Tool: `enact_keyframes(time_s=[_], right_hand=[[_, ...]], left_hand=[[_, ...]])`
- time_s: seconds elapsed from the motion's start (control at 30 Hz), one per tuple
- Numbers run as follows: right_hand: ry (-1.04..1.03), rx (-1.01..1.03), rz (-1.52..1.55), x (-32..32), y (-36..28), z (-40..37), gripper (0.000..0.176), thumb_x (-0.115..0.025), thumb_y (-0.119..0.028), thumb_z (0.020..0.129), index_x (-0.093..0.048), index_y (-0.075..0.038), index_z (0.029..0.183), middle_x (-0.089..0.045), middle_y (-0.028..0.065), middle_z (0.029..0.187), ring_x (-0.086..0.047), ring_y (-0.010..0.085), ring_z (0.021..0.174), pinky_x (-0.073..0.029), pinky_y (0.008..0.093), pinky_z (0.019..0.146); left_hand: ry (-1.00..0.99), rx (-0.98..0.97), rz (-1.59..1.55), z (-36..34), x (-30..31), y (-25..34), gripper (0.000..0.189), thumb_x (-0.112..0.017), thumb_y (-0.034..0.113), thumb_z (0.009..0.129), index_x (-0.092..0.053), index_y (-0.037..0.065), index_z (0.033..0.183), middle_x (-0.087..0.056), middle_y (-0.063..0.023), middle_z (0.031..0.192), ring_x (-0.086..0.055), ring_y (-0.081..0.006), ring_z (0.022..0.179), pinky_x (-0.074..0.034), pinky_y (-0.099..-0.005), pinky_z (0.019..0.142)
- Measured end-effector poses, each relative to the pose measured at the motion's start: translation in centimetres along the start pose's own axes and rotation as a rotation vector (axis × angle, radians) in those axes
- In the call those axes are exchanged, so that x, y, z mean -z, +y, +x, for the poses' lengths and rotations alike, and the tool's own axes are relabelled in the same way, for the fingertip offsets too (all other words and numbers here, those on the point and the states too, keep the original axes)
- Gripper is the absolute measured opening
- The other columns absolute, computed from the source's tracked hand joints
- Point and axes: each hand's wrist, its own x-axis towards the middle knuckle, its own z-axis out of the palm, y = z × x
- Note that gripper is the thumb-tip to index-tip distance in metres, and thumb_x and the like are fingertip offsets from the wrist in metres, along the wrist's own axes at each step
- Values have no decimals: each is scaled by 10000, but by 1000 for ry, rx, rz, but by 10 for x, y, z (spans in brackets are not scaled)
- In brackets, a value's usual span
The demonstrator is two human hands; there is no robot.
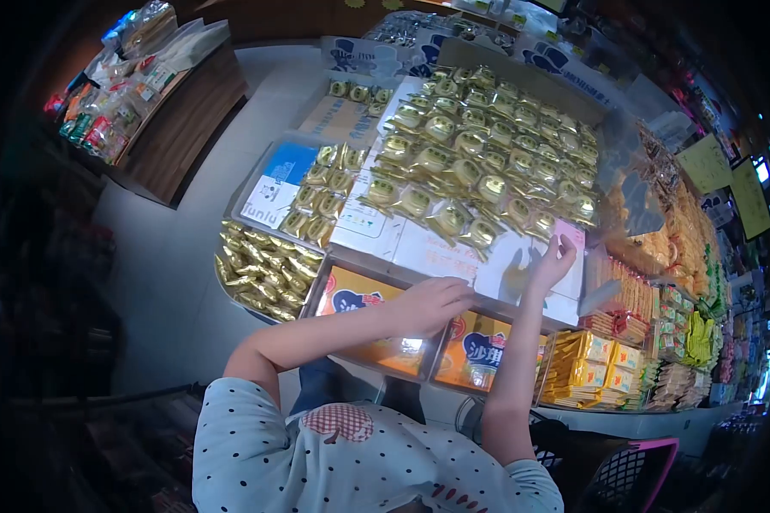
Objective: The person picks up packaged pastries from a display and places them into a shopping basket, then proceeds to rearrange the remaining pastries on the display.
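Observation:
My right hand (553, 263) reaches over the near right part of a white cardboard display box, with its fingertips at a pink card (576, 232). Its thumb and fingers look slightly apart and bent, and I see nothing held between them. My left hand (434, 305) is over the near edge of the display, palm down, with fingers stretched to the right and nothing in them. Ahead of both hands lies a big spread of round pastries in clear-gold wrappers (479, 158). Below my left hand are orange boxes (368, 295) with blue printing, set in trays.
Gold-wrapped packets (261, 265) fill a bin at the left. Yellow packets (586, 363) and red-and-tan packs (620, 299) stand to the right. A wooden shelf unit (180, 111) holds bagged goods at the far left. A dark mesh basket with a pink rim (659, 474) is at the lower right.

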Motion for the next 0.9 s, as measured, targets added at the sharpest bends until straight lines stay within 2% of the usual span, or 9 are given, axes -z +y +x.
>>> enact_keyframes(time_s=[0.07,0.13,0.2,0.27,0.33,0.47,0.63,0.8,0.9], right_hand=[[0,-32,86,-7,-52,-46,218,-566,-135,841,-532,1,1008,-511,113,1007,-479,211,962,-390,318,843],[16,-73,169,-22,-80,-99,210,-556,-118,847,-523,-1,1017,-512,102,1018,-484,189,956,-394,302,836],[28,4,223,-48,-110,-150,205,-534,-82,855,-508,-8,1044,-517,98,1053,-493,173,962,-392,306,850],[-19,-71,336,-74,-131,-210,167,-524,-55,848,-520,-19,1011,-525,98,1053,-495,186,975,-391,316,847],[-128,138,122,-111,-150,-251,134,-530,-46,839,-526,-17,970,-535,100,1036,-500,212,981,-390,325,840],[-243,280,57,-159,-186,-296,78,-538,-31,828,-543,-8,903,-555,109,997,-506,237,971,-394,329,828],[-284,253,61,-184,-213,-308,87,-540,-32,823,-561,8,898,-569,105,961,-528,221,917,-411,323,814],[-346,252,93,-206,-212,-316,84,-540,-50,828,-559,13,880,-577,93,908,-548,193,859,-432,296,784],[-418,89,98,-219,-217,-321,85,-543,-53,837,-555,18,883,-571,71,846,-532,146,758,-434,269,706]], left_hand=[[32,-20,-40,-51,45,-1,327,-586,12,697,-543,8,1022,-519,-150,1130,-507,-322,1045,-436,-414,862],[124,113,19,-99,93,-9,320,-595,-11,656,-564,16,973,-550,-128,1059,-525,-308,1003,-449,-398,839],[261,245,64,-146,140,-25,302,-581,-45,625,-579,10,923,-572,-122,972,-542,-306,944,-447,-384,802],[345,393,154,-198,188,-43,296,-559,-78,620,-578,3,904,-578,-123,941,-546,-307,907,-446,-376,779],[387,482,290,-249,233,-60,287,-546,-99,621,-577,0,888,-583,-122,914,-545,-310,889,-445,-375,773],[474,659,421,-337,308,-82,228,-534,-115,662,-570,-2,857,-589,-123,876,-543,-305,868,-438,-368,764],[539,771,507,-387,334,-101,202,-536,-101,678,-566,1,850,-581,-118,860,-536,-297,848,-432,-364,745],[611,755,457,-364,315,-100,185,-540,-91,688,-571,0,847,-583,-122,860,-539,-300,854,-435,-370,754],[590,722,383,-352,307,-107,179,-529,-94,705,-572,4,849,-587,-123,848,-545,-301,853,-430,-368,780]])
